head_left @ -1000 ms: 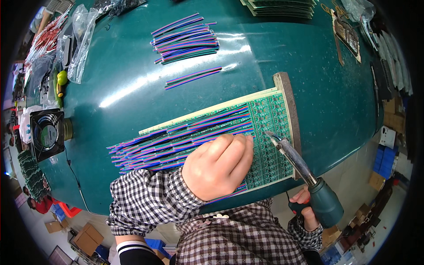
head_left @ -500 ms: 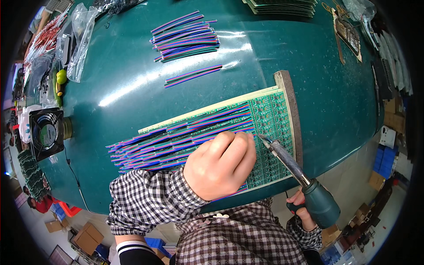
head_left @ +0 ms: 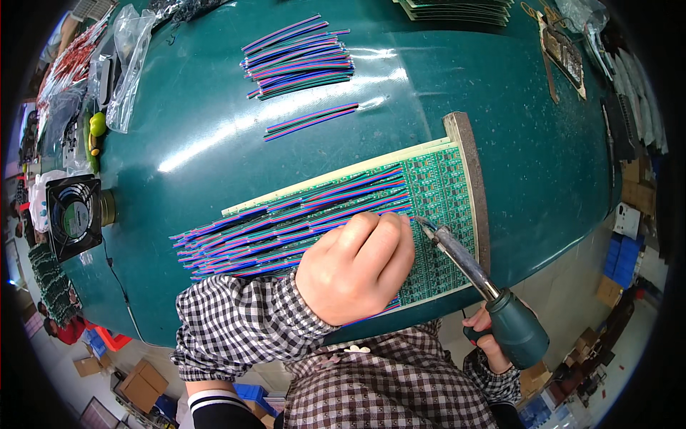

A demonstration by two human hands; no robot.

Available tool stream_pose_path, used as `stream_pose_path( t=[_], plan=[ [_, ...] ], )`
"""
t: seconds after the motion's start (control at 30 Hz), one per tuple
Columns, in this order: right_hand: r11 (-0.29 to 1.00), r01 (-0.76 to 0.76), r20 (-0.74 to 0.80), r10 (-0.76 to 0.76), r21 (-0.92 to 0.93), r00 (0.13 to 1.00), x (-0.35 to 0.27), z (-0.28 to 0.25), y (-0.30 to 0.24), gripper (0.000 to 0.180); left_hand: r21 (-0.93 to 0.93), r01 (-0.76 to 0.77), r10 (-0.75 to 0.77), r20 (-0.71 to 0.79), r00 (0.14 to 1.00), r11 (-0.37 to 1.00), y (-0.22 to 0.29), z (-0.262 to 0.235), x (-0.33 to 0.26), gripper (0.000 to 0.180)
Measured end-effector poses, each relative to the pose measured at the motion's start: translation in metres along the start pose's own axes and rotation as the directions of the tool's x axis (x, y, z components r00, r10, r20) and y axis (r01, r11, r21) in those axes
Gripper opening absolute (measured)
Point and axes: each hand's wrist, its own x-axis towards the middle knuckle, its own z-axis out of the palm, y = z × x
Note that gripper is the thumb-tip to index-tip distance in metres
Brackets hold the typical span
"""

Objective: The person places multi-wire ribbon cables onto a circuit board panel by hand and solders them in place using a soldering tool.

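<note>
A green circuit board panel (head_left: pixel 439 186) lies on the teal table (head_left: pixel 214 129), with several flat striped ribbon cables (head_left: pixel 286 218) laid across it side by side. My left hand (head_left: pixel 357 266) rests on the cables near the panel's middle, fingers curled and pressing one cable end down. My right hand (head_left: pixel 489 332) grips the green handle of a soldering iron (head_left: pixel 493 293). The iron's tip sits on the board right beside my left fingertips. A wooden bar (head_left: pixel 471 179) runs along the panel's right edge.
A loose pile of ribbon cables (head_left: pixel 300 57) and one single cable (head_left: pixel 311 120) lie farther back. A black fan (head_left: pixel 71 214) stands at the left edge, with plastic bags (head_left: pixel 128 64) behind it. Stacked boards (head_left: pixel 457 8) sit at the far edge; tools lie at right.
The soldering iron's tip has moved left and down along the board, closer to my left fingertips. My left hand has stayed on the cables.
</note>
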Motion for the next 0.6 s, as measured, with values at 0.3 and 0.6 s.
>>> stream_pose_path(
  t=[0.3,0.6],
  plan=[
    [0.972,-0.208,0.064,0.202,0.106,0.977,-0.02,-0.007,0.003,0.053,0.039,-0.032,0.033,-0.028,0.999,0.999,-0.003,0.006,-0.003,0.036],
    [0.963,-0.203,0.073,0.193,0.175,0.978,-0.029,-0.013,0.019,0.079,0.019,-0.033,0.033,-0.022,0.999,0.999,-0.005,0.005,-0.003,0.037]
  ],
)
